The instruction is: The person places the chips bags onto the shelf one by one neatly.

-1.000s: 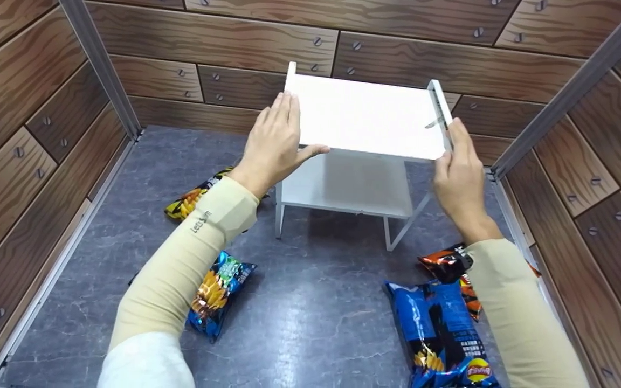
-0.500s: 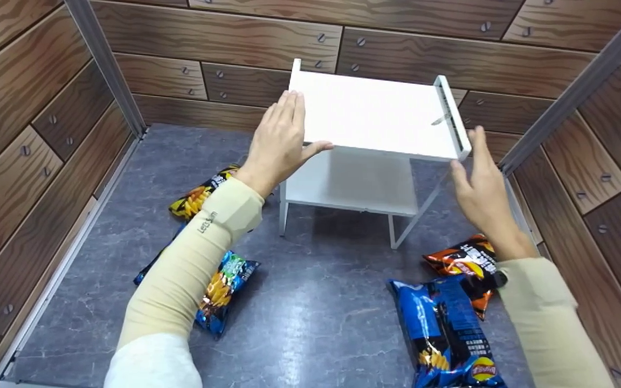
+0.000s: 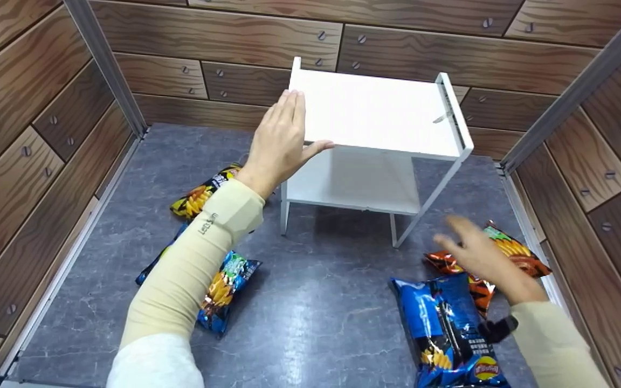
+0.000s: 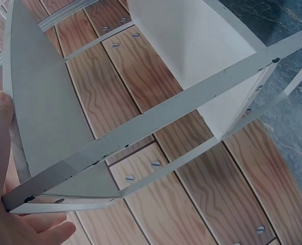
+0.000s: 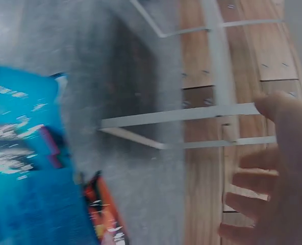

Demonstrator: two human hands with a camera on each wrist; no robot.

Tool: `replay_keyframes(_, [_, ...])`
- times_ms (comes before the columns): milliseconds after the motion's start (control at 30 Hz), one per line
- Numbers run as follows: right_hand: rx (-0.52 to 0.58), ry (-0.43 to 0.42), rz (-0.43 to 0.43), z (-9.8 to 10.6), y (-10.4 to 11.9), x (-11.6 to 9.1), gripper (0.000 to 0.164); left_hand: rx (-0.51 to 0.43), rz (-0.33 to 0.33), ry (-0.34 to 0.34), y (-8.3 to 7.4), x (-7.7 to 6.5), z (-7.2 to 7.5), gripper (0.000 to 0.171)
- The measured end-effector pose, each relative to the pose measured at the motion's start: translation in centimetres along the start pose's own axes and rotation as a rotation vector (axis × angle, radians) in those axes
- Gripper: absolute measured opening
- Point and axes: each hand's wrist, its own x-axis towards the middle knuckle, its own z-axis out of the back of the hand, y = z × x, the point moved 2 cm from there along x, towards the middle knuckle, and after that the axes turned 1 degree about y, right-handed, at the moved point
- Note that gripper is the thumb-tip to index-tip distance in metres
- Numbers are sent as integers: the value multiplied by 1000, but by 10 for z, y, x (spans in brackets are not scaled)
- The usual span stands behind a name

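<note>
A small white two-tier table [image 3: 375, 113] stands on the floor near the back wall. My left hand [image 3: 281, 134] rests along its left rail with fingers extended, the thumb [image 4: 2, 104] touching the front edge of the top. My right hand [image 3: 475, 253], blurred and holding nothing, has its fingers spread, away from the table. In the head view it is in front of an orange chip bag [image 3: 521, 256] and partly hides it. A large blue chip bag [image 3: 413, 312] lies just in front, and part of another orange bag [image 3: 481, 295] shows beside it.
On the left lie a yellow-black chip bag [image 3: 194, 200] and a blue one [image 3: 224, 288]. My left sleeve partly hides another dark blue bag [image 3: 151, 269]. Wood-patterned walls [image 3: 235, 37] enclose the grey floor [image 3: 310, 302].
My right hand has left the table's right rail and moved down and slightly right, over the orange bags. My left hand stays on the left rail. The head view has shifted slightly.
</note>
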Motion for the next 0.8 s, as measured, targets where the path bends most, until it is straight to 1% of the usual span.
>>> replay_keyframes(133, [-14,204,9,-26,-5,-8,80,4,2,-13,0,0,0,101])
replay_keyframes(233, [-39,301,41,-44,-11,-11,85,7,2,-26,-1,-1,0,101])
replay_keyframes(400, [-69,426,43,-63,-18,-13,92,9,5,-30,-1,-1,-2,100])
replay_keyframes(500, [-114,453,65,-70,-20,-10,90,12,7,-20,-1,-1,-2,100])
replay_keyframes(600, [-172,446,97,-75,-21,-7,87,21,5,-21,-1,-1,-2,99])
replay_keyframes(733, [-224,448,95,-80,-22,-2,86,30,0,-25,-1,-1,-2,99])
replay_keyframes(800, [-255,461,73,-82,-21,0,87,29,-1,-23,-1,-1,-2,99])
